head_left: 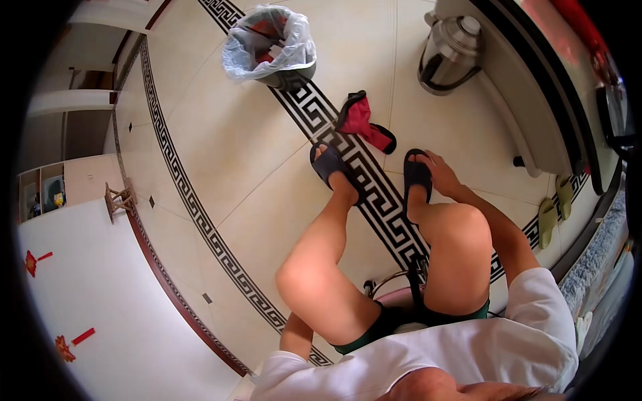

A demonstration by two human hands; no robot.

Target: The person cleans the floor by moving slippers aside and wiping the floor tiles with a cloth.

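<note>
My right hand (pixel 441 175) reaches down beside my right foot, at the outer side of the dark slipper (pixel 418 175) there. Its fingers look stretched out, and nothing shows in them; whether they touch the slipper, I cannot tell. My left arm goes down behind my left thigh, so the left hand is hidden. Another dark slipper (pixel 328 162) is on my left foot. Just ahead of my feet, a crumpled red cloth piece with black edging (pixel 361 120) lies on the tiled floor.
A bin with a white plastic liner (pixel 304 47) stands ahead on the left. A steel vacuum flask (pixel 455 50) is by the table (pixel 521 87) on the right. Green slippers (pixel 548 220) lie at the right. A small wooden stool (pixel 119 200) is by the left wall.
</note>
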